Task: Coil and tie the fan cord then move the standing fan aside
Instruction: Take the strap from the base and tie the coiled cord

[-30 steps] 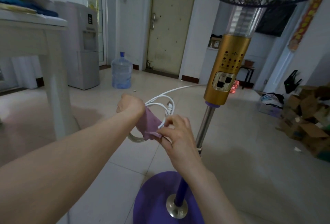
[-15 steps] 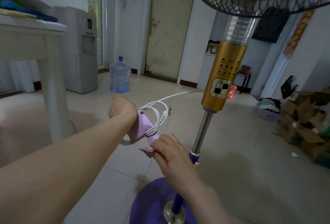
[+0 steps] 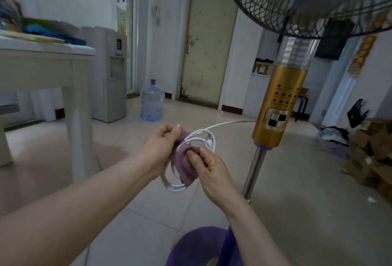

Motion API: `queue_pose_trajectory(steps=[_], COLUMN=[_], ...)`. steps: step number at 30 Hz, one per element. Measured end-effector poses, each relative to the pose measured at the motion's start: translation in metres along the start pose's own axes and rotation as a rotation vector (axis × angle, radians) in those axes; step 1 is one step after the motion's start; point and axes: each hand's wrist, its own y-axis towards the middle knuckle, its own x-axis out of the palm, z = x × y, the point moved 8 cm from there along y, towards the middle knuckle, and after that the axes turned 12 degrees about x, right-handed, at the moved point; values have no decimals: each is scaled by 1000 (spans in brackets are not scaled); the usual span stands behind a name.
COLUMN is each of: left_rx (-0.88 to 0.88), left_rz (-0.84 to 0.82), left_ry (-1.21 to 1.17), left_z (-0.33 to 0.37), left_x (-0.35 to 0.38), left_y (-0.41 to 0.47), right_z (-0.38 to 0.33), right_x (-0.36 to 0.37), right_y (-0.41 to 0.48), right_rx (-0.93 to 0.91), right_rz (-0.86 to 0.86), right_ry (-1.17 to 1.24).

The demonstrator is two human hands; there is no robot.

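Observation:
The standing fan (image 3: 277, 104) rises at the right, with a gold control column, a steel pole, a purple round base (image 3: 195, 248) and a wire grille overhead. Its white cord (image 3: 203, 136) is wound into a coil held in front of me, and one strand runs from the coil to the gold column. A purple strap (image 3: 184, 166) wraps around the coil. My left hand (image 3: 161, 149) grips the coil and the strap's upper end. My right hand (image 3: 210, 170) pinches the strap against the coil from the right.
A white table (image 3: 53, 64) with a thick leg stands at the left, cloths on top. A water dispenser (image 3: 112, 74) and a blue water jug (image 3: 152, 101) are behind it. Cardboard boxes (image 3: 373, 155) pile at the right wall. A closed door (image 3: 209, 41) is ahead.
My right hand has brought the strap's loose end up from below the coil and now presses it against the wrapped part. My left hand turned palm inward, still holding the coil.

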Motion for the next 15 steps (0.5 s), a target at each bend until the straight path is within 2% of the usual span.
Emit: queue_pose_trajectory(steps=[4, 7, 11, 15], left_rx=[-186, -201, -234, -313], left_rz=[-37, -115, -240, -403], left_ry=[-59, -98, 136, 388], left_z=[-2, -4, -10, -10], left_x=[3, 4, 1, 5], left_y=[-13, -25, -31, -33], right_z=[16, 21, 26, 34], right_x=[6, 7, 10, 7], right_y=[-3, -3, -3, -6], right_rx=[54, 63, 37, 20], right_rz=[2, 13, 35, 46], right_ry=[16, -15, -288, -354])
